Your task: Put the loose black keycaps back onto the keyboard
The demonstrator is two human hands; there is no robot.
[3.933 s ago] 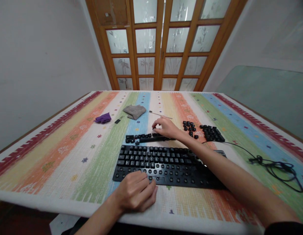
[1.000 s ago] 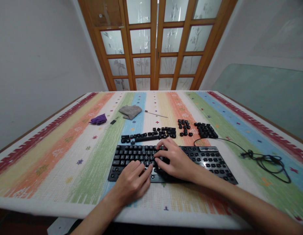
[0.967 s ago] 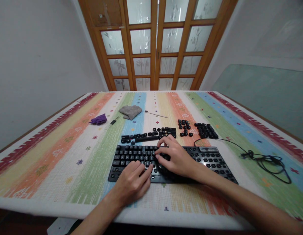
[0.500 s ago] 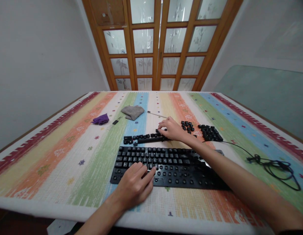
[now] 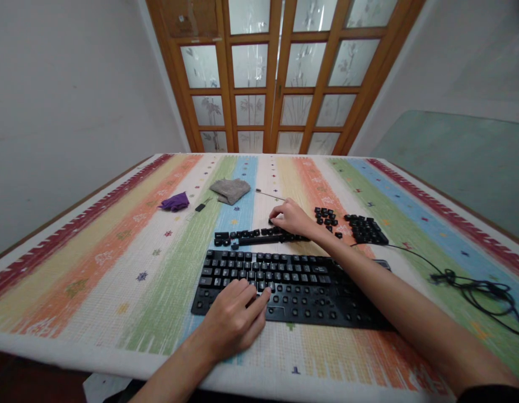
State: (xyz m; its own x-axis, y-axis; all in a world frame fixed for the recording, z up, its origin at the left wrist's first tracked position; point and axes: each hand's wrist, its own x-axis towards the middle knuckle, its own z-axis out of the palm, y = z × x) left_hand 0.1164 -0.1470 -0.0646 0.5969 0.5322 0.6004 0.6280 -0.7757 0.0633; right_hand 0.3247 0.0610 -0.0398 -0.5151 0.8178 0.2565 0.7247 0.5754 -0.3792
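Observation:
A black keyboard [image 5: 301,275] lies in front of me, its upper rows fitted with keycaps and much of its lower part bare. On its lower left rests my left hand [image 5: 238,313], fingers apart and touching the keys, holding nothing. Beyond the keyboard, a row of loose keycaps [image 5: 242,234] lies by the long black spacebar [image 5: 259,240]. My right hand [image 5: 293,217] reaches over that row's right part, thumb and fingers pinched at a small dark keycap [image 5: 270,221]. My right forearm hides part of the keyboard's right side.
More loose keycaps lie in a small cluster [image 5: 325,215] and a denser group [image 5: 367,230] at right. The coiled black cable [image 5: 481,288] is farther right. Beyond the row are a grey cloth [image 5: 229,191], a purple cloth [image 5: 174,202], a small black tool [image 5: 200,207] and a thin rod [image 5: 270,195].
The view has shifted slightly. My right hand has closed at a keycap on the far side of the loose row; my left hand stays on the keyboard.

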